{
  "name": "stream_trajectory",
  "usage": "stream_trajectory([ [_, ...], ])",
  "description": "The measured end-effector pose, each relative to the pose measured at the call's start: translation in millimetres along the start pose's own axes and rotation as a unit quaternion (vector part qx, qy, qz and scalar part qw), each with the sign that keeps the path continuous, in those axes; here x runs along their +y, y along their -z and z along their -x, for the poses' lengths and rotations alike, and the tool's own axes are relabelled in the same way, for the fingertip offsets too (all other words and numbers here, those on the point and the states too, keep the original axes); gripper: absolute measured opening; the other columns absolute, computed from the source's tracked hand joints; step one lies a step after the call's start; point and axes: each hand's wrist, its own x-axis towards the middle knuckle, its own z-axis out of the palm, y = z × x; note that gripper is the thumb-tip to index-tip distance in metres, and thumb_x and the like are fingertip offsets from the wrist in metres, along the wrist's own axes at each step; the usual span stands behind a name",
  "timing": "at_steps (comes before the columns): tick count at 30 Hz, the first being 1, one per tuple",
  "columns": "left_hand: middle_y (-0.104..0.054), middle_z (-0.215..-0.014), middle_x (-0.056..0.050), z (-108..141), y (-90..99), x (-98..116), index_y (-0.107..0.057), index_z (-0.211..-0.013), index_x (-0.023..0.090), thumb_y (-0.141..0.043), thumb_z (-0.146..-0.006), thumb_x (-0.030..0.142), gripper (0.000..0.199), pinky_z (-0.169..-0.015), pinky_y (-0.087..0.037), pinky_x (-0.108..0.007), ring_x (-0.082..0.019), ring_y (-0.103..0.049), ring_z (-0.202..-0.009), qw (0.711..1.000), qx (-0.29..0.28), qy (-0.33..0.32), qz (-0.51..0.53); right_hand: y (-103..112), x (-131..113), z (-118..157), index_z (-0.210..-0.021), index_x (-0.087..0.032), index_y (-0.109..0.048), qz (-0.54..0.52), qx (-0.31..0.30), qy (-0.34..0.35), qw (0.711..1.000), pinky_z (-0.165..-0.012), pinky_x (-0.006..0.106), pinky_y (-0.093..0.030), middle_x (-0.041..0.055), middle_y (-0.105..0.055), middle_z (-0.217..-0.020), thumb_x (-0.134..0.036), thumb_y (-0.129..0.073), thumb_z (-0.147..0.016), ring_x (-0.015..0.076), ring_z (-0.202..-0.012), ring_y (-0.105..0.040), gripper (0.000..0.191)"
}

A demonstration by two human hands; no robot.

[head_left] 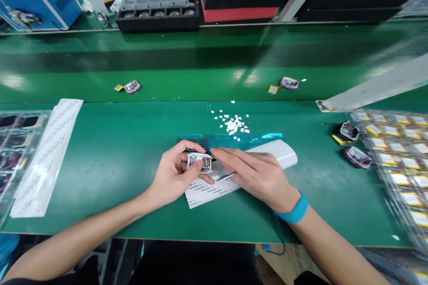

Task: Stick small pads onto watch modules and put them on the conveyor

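My left hand is closed around an open white watch case, its circuit board facing up and the thumb lying across it. My right hand is closed, with its fingertips at the right edge of the case. Below those fingers a slim metal tool, seemingly tweezers, sticks out of the grip; most of it is hidden by the hand. Under both hands lies a printed white backing sheet, its right end curled up. Behind it is a blue translucent film strip.
Small white pieces are scattered beyond the film. Purple watch cases with batteries lie farther back and at right. Trays of batteries stand right; white strips and a clear tray lie left. A blue wrist strap trails a cord.
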Motion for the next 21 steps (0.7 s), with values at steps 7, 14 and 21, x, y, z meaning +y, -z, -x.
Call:
stream_trajectory([
  [7,-0.07,-0.07,0.004,2,-4.0,-7,-0.052,-0.1,0.02,-0.069,-0.088,0.021,0.021,-0.053,-0.058,-0.018,-0.018,-0.078,-0.06,0.999,0.015,-0.02,-0.025,-1,-10,-3,-0.122,-0.003,-0.064,-0.021,-0.013,0.018,1.0,-0.06,0.029,-0.065,0.0182,-0.074,-0.122,0.003,-0.035,-0.097,0.0197,-0.085,-0.079,0.039],
  [14,-0.075,-0.07,0.003,9,-10.0,-11,-0.051,-0.099,0.021,-0.065,-0.089,0.016,0.018,-0.051,-0.056,-0.015,-0.015,-0.078,-0.061,0.988,0.044,-0.075,-0.128,-6,-20,-4,-0.126,0.0,-0.063,-0.016,-0.019,0.001,1.0,-0.061,0.029,-0.065,0.0208,-0.073,-0.121,0.003,-0.036,-0.096,0.0226,-0.091,-0.079,0.04],
  [21,-0.072,-0.065,0.003,11,-8.0,-13,-0.054,-0.09,0.02,-0.062,-0.093,0.016,0.01,-0.051,-0.055,-0.015,-0.012,-0.073,-0.055,0.966,0.088,-0.152,-0.19,-10,-28,-3,-0.138,-0.006,-0.058,-0.044,-0.02,-0.036,0.998,-0.063,0.028,-0.065,0.0177,-0.073,-0.125,0.0,-0.039,-0.096,0.0229,-0.093,-0.079,0.047],
])
